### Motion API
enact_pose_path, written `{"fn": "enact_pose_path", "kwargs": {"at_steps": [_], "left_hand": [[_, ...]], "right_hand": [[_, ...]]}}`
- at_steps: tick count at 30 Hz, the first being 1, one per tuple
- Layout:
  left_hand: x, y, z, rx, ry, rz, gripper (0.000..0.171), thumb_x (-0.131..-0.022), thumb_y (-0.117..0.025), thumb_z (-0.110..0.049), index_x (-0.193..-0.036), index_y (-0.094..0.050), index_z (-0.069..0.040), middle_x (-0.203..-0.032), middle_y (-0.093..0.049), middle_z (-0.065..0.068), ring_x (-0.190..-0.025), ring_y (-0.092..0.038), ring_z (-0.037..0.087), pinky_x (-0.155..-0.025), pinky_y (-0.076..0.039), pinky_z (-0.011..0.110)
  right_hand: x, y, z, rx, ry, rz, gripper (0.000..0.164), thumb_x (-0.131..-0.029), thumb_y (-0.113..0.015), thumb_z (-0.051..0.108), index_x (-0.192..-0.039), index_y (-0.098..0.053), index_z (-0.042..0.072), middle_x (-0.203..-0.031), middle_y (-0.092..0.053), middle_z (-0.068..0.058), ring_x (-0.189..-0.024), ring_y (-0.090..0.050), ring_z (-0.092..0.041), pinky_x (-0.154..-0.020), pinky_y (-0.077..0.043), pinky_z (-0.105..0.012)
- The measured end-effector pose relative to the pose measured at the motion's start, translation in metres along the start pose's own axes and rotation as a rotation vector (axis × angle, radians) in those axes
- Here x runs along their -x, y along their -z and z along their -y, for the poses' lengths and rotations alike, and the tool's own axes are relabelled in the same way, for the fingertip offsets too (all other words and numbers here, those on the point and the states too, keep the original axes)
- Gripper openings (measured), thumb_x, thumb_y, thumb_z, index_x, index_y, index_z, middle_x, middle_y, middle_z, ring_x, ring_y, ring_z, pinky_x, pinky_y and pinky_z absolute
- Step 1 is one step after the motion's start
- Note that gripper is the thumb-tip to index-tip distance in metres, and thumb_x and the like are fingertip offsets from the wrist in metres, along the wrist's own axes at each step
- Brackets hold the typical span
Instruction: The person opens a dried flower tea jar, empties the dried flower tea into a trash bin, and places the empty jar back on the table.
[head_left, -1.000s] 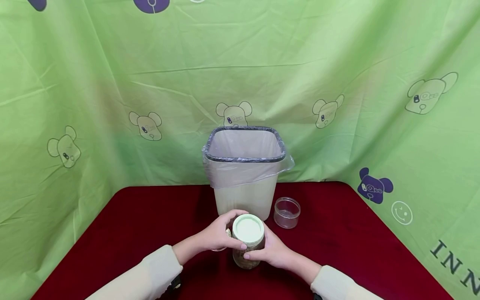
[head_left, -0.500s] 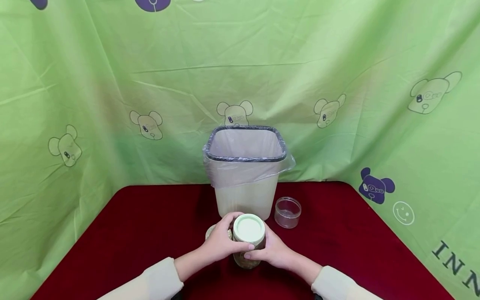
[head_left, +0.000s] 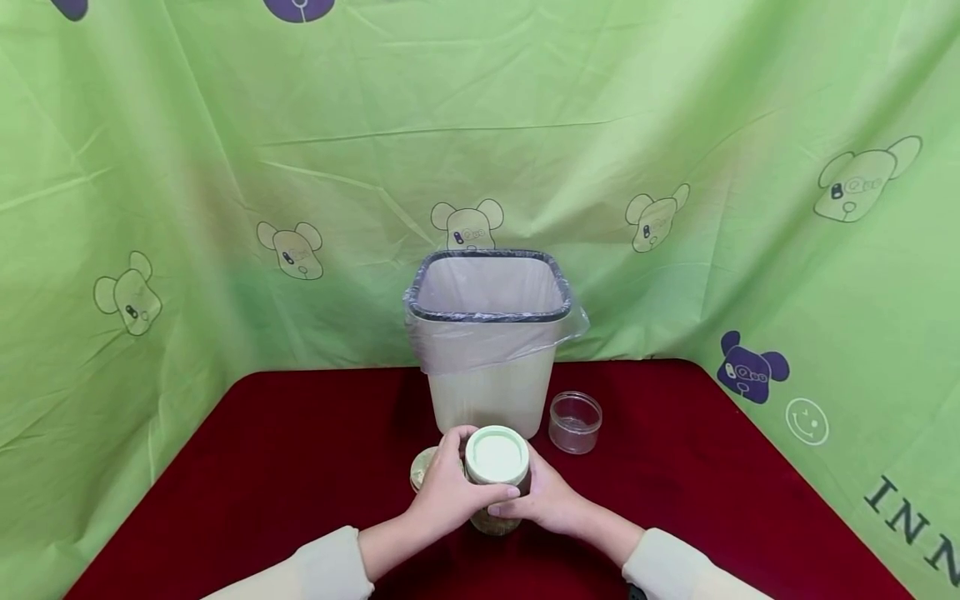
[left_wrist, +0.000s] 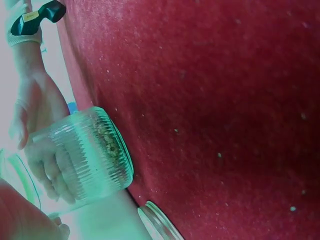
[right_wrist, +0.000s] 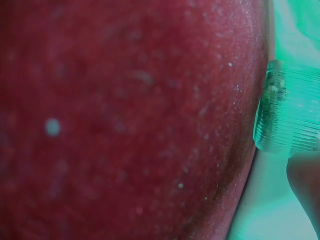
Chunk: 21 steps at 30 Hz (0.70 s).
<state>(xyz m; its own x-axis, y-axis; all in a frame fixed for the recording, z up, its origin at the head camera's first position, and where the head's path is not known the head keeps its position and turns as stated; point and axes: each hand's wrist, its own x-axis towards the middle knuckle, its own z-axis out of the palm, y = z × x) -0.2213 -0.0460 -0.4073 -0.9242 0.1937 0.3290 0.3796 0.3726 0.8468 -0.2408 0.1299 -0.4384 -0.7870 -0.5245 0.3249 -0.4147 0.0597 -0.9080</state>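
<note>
Red cloth (head_left: 315, 450); ribbed clear jar (left_wrist: 97, 150), pale-green lid (head_left: 497, 455).

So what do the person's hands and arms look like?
Left hand and right hand: no gloves. Left sleeve and right sleeve: plain, off-white. In the left wrist view, a black gadget with a small yellow label sits at the right cuff. No cables show.

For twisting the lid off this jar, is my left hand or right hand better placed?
Probably your left hand: it curls round the jar higher up, close to the lid, while your right hand grips a little lower, which should suit steadying the glass.
</note>
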Motion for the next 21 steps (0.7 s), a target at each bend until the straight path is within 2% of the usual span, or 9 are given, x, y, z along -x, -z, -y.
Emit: {"fn": "enact_pose_path", "kwargs": {"at_steps": [6, 9, 14, 19, 21], "left_hand": [[-0.003, 0.008, 0.001, 0.03, -0.018, 0.07, 0.095, -0.054, -0.077, -0.051, -0.128, -0.033, -0.011, -0.115, -0.043, -0.003, -0.102, -0.044, 0.014, -0.083, -0.039, 0.039], [-0.006, 0.012, 0.003, 0.044, -0.058, 0.117, 0.095, -0.055, -0.078, -0.048, -0.13, -0.033, -0.01, -0.117, -0.044, -0.004, -0.105, -0.044, 0.013, -0.086, -0.037, 0.04], [-0.015, 0.02, 0.008, 0.076, -0.169, 0.244, 0.089, -0.061, -0.078, -0.04, -0.131, -0.032, -0.011, -0.119, -0.046, -0.002, -0.107, -0.046, 0.014, -0.089, -0.036, 0.036], [-0.026, 0.026, 0.013, 0.078, -0.204, 0.367, 0.081, -0.064, -0.077, -0.035, -0.13, -0.033, -0.018, -0.119, -0.046, -0.003, -0.102, -0.049, 0.012, -0.085, -0.039, 0.032], [-0.03, 0.028, 0.014, 0.102, -0.218, 0.419, 0.081, -0.065, -0.078, -0.031, -0.13, -0.033, -0.015, -0.12, -0.046, -0.001, -0.103, -0.049, 0.014, -0.084, -0.039, 0.032]], "right_hand": [[-0.001, 0.0, -0.001, 0.001, 0.015, 0.008, 0.078, -0.069, -0.075, 0.011, -0.131, -0.029, 0.018, -0.123, -0.045, -0.005, -0.111, -0.044, -0.021, -0.091, -0.035, -0.029], [-0.001, 0.0, 0.001, 0.013, 0.013, 0.009, 0.078, -0.069, -0.073, 0.008, -0.132, -0.028, 0.018, -0.123, -0.045, -0.005, -0.111, -0.044, -0.021, -0.091, -0.035, -0.028], [0.0, 0.0, 0.015, 0.025, -0.043, -0.003, 0.079, -0.069, -0.074, 0.007, -0.132, -0.028, 0.016, -0.122, -0.044, -0.005, -0.111, -0.043, -0.019, -0.092, -0.033, -0.026], [0.001, -0.001, 0.032, 0.026, -0.074, 0.0, 0.077, -0.068, -0.074, 0.01, -0.131, -0.029, 0.011, -0.12, -0.045, -0.005, -0.111, -0.043, -0.019, -0.092, -0.032, -0.026], [0.002, -0.001, 0.034, 0.032, -0.077, 0.002, 0.077, -0.068, -0.074, 0.01, -0.131, -0.03, 0.01, -0.12, -0.045, -0.005, -0.111, -0.043, -0.018, -0.092, -0.032, -0.026]]}}
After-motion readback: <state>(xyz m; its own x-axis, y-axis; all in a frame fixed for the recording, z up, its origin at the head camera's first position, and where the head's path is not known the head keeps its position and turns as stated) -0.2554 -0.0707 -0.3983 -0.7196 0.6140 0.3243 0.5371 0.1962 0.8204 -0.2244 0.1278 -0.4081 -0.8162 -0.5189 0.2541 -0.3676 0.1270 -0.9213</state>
